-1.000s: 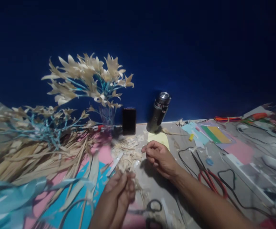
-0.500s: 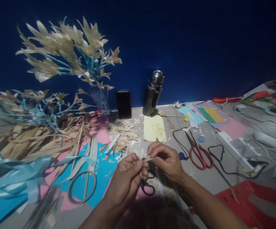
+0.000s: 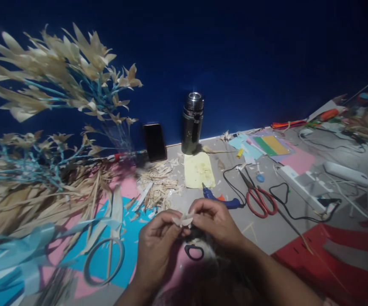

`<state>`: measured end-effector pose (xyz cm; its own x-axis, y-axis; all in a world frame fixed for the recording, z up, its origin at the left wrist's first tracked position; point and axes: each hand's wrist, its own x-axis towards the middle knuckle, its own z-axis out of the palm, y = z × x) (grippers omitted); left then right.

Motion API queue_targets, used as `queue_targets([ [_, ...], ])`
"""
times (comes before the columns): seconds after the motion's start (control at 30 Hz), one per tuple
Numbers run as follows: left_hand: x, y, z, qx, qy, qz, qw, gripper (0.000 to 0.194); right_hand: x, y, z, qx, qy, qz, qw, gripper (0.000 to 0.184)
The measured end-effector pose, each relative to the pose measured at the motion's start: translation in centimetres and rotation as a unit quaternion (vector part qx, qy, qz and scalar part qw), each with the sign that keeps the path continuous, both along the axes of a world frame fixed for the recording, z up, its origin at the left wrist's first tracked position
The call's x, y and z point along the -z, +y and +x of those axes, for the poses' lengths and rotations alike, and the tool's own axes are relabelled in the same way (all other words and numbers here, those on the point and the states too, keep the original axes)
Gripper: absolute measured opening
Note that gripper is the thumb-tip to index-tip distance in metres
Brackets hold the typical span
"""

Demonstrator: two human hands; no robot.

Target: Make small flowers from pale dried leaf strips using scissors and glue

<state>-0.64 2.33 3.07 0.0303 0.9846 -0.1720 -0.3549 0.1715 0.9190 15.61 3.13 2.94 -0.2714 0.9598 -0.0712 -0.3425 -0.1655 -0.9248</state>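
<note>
Between my hands is a small pale flower with pointed petals, made of what looks like dried husk. My left hand pinches it from the left with thumb and fingers. On the other side, the fingertips of my right hand close on its petals. Just below my hands shows a black scissor handle; the rest of it is hidden. A blue glue gun lies beyond my right hand, its nozzle on a stained yellow sheet.
Red-handled scissors, a power strip and cords lie on the right. A flask and phone stand by the wall. Husk flowers on blue stems, a tape roll and light-blue ribbon are at left.
The view has shifted, so the table things appear further left. My hands are slightly lower; the flower's petals now face me more openly, and the glue gun is uncovered.
</note>
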Motion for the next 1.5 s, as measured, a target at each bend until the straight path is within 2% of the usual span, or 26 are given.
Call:
queue_targets([
  [0.1, 0.6, 0.1, -0.1, 0.026, -0.042, -0.039, 0.998, 0.026, 0.2, 0.3, -0.3, -0.008, 0.055, -0.055, 0.997, 0.032],
  [0.17, 0.9, 0.3, -0.2, 0.023, -0.1, -0.082, 0.991, 0.026, 0.4, 0.6, -0.2, -0.012, 0.087, -0.103, 0.991, 0.035],
  [0.23, 0.9, 0.5, -0.3, 0.012, -0.146, -0.129, 0.981, 0.03, 0.7, 0.9, 0.0, -0.014, 0.08, -0.131, 0.988, 0.036],
  [0.33, 0.6, 0.7, -0.4, 0.023, -0.153, -0.167, 0.974, 0.036, 0.7, 1.2, 0.5, -0.012, -0.008, -0.11, 0.994, 0.031],
  [0.43, 0.4, 0.7, -0.5, 0.026, -0.132, -0.158, 0.978, 0.036, 0.4, 1.4, 0.9, -0.015, -0.122, -0.07, 0.99, 0.024],
  [0.6, 0.5, 0.6, -0.6, 0.073, -0.103, -0.134, 0.983, 0.03, -0.6, 1.5, 0.9, -0.057, -0.279, -0.029, 0.958, 0.02],
  [0.73, 0.7, 0.8, -0.6, 0.067, -0.115, -0.164, 0.977, 0.032, -0.6, 1.4, 0.5, -0.038, -0.342, 0.015, 0.939, 0.013],
  [0.9, 1.0, 0.8, -0.5, 0.069, -0.174, -0.203, 0.961, 0.031, 0.1, 1.2, 0.3, -0.017, -0.305, 0.019, 0.952, 0.009],
  [1.23, 1.2, 0.5, -0.6, 0.07, -0.218, -0.195, 0.954, 0.028, 0.3, 0.6, 0.6, -0.008, -0.192, -0.03, 0.981, 0.026],
  [1.5, 1.5, 0.6, -0.3, 0.062, -0.158, -0.189, 0.967, 0.028, 0.3, 0.4, 1.1, -0.055, -0.239, 0.023, 0.969, 0.023],
])
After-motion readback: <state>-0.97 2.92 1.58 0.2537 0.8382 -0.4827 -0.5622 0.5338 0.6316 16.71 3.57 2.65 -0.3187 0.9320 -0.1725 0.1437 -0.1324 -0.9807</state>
